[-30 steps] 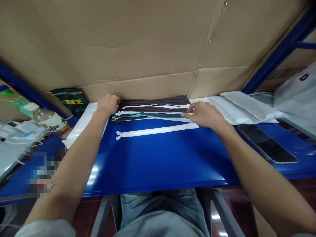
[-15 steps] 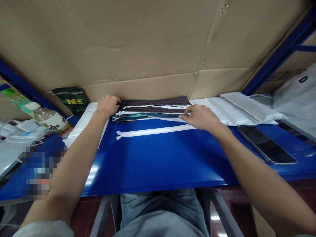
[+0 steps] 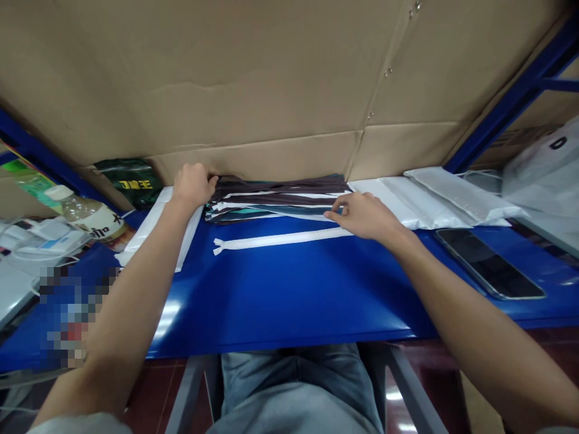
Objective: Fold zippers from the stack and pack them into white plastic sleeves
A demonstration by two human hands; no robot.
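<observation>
A stack of zippers (image 3: 275, 199) in dark brown, white and teal lies at the back of the blue table (image 3: 289, 295), against the cardboard wall. My left hand (image 3: 192, 184) rests curled on the stack's left end. My right hand (image 3: 364, 214) presses its fingertips on the stack's right end, pinching at one strip there. A single white zipper (image 3: 280, 240) lies flat on the table just in front of the stack, its right end under my right hand.
White plastic bags (image 3: 434, 196) lie right of the stack, another white sheet (image 3: 151, 232) to the left. A black phone (image 3: 488, 262) lies at the right. A bottle (image 3: 88, 218) and a green packet (image 3: 131, 181) sit at the left.
My left hand has shifted slightly up and back on the stack's left end. My right hand has slid a little left along the stack's right end.
</observation>
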